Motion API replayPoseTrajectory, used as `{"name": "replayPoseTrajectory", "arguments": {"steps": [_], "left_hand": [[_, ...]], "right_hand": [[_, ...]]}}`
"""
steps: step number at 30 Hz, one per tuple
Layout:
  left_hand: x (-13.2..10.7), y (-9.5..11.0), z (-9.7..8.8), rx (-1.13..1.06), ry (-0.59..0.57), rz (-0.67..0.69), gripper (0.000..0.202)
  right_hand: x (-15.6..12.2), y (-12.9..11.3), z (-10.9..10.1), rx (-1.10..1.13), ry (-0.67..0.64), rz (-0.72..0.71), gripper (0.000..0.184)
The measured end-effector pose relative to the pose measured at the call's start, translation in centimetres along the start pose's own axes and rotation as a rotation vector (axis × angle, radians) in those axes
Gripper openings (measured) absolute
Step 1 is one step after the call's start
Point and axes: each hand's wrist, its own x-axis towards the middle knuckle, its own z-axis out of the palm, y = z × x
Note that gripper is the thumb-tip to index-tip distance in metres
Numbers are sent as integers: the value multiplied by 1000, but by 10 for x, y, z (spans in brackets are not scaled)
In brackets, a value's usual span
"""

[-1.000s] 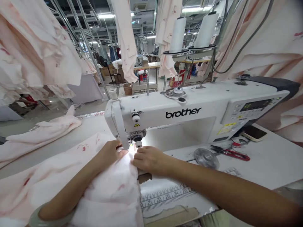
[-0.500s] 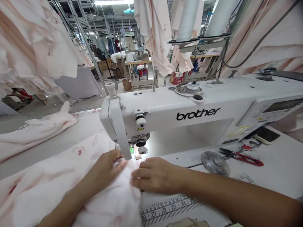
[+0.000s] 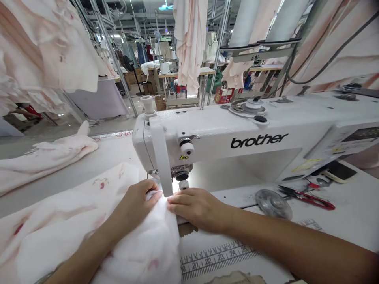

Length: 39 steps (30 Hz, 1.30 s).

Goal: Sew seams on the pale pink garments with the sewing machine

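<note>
Cloth (image 3: 142, 246) looks soft, light, floppy; hold close by sewing machine (image 3: 207, 136). Left hand (image 3: 138, 202) pinches cloth; right hand (image 3: 199, 209) touches, can't tell if pinching.

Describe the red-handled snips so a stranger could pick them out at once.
Start at the big white sewing machine marked "brother" and look at the tabletop in front of its right part. Just right of a clear round disc and nearer than the phone lie the snips, their long red handle and dark narrow blades unlike the see-through disc or flat phone.
</note>
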Motion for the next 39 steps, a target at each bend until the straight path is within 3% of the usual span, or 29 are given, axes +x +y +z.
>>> {"name": "replayPoseTrajectory", "arguments": {"steps": [9, 18, 25, 35, 39], "left_hand": [[1, 0, 4, 15, 4, 38, 19], [-5, -1, 12, 98, 62, 46, 13], [1, -4, 22, 213, 176, 43, 14], [14, 4, 18, 194, 153, 74, 16], [21, 6, 16, 193, 132, 66, 30]], "right_hand": [[6, 0, 1, -129, -1, 52, 18], [14, -7, -9, -154, -179, 161, 19], [10, -4, -3, -251, -175, 122, 17], [5, -3, -4, -321, -151, 106, 22], [7, -6, -8, -315, -160, 169, 28]]}}
